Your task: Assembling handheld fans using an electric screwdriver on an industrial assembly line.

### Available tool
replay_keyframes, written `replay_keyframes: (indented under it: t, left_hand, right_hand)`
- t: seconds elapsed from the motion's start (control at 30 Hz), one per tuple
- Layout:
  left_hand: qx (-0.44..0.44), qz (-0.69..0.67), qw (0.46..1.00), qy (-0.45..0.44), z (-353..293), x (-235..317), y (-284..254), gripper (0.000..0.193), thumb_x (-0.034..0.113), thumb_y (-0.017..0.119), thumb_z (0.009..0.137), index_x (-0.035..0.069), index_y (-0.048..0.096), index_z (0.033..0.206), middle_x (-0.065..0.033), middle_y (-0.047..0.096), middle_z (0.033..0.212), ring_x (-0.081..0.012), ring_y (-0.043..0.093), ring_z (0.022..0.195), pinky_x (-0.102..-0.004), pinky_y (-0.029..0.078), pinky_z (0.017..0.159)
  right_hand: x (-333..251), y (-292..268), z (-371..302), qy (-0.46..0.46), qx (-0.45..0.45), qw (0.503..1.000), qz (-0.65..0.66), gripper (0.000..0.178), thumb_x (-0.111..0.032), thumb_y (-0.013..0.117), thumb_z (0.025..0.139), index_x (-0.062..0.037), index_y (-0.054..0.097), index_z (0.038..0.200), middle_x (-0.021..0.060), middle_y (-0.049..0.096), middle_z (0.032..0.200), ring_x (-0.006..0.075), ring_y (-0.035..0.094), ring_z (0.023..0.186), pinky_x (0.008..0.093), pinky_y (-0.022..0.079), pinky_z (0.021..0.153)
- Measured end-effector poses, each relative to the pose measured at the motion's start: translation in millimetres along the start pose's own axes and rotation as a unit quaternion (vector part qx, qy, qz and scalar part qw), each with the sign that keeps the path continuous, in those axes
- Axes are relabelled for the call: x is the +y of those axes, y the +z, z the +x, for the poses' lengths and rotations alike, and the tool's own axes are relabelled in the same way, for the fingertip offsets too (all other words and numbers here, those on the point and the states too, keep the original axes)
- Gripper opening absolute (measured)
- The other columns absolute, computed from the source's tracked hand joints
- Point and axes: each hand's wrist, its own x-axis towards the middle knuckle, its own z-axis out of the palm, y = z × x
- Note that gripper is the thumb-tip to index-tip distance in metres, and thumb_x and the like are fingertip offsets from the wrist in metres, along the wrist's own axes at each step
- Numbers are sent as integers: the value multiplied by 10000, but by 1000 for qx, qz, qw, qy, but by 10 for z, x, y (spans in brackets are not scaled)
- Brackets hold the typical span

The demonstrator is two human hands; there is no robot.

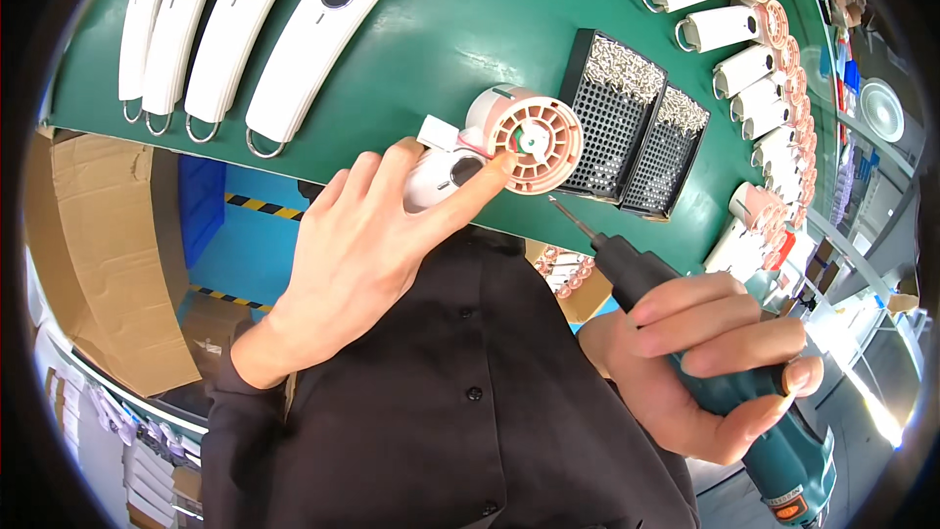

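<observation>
My left hand (357, 250) is closed on a white and pink handheld fan (496, 116) at the front edge of the green table. Its outstretched thumb reaches the round pink grille (560, 162), near the green centre. A small white piece (440, 133) on red wire sticks out beside the fan's neck. Most of the fan's handle is hidden under my hand. To the right, my right hand (720, 353) is wrapped around a teal and black electric screwdriver (636, 272). The screwdriver's bit points up and left, just short of the grille and apart from it.
Two black perforated trays (599, 152) of small screws stand right of the fan. Several similar fans (318, 54) lie at the back left, and a curved row of more fans (720, 29) lines the right side. A cardboard box (108, 255) stands left of the table.
</observation>
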Motion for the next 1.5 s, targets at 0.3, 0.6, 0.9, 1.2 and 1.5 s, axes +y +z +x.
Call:
replay_keyframes:
  t: [0.3, 0.6, 0.9, 1.2, 1.5]
  left_hand:
    - [29, 9, 1000, 10, 4, -25, 46, 677, 69, 593, 742, 311, 488, 1366, -150, 540, 1050, -228, 514, 783, -310, 461, 656]
    - [44, 25, 998, 28, 9, -43, 96, 693, 60, 585, 735, 299, 472, 1375, -148, 514, 1001, -230, 500, 746, -292, 444, 616]
    - [18, 2, 1000, 23, 65, -12, 28, 677, -11, 567, 753, 304, 480, 1346, -154, 494, 930, -272, 509, 756, -341, 459, 646]
    - [22, 16, 1000, 6, 107, 20, 39, 629, 31, 577, 794, 319, 498, 1348, -103, 458, 873, -258, 487, 741, -357, 451, 665]
    - [25, 13, 1000, 8, 91, 8, 72, 624, 28, 581, 793, 304, 507, 1348, -104, 461, 877, -257, 482, 741, -353, 439, 659]
  right_hand:
    - [263, 79, -47, 27, -108, 993, -37, 204, -199, 374, 957, -43, 344, 1085, 153, 483, 690, 242, 478, 386, 364, 461, 369]
    - [318, 106, -109, 28, -109, 993, -26, 172, -165, 404, 949, -38, 300, 1000, 166, 508, 690, 249, 491, 393, 335, 468, 364]
    - [120, -6, -52, -60, -32, 997, -25, 233, -254, 390, 951, -54, 391, 1071, 85, 454, 659, 186, 418, 384, 323, 416, 350]
    - [238, -528, -198, 71, 106, 989, -72, 195, -139, 419, 930, -83, 290, 1065, 130, 460, 638, 228, 479, 381, 387, 474, 376]
    - [267, -540, -249, 92, 99, 986, -94, 208, -188, 453, 955, -94, 274, 1004, 122, 463, 651, 232, 486, 394, 397, 483, 395]
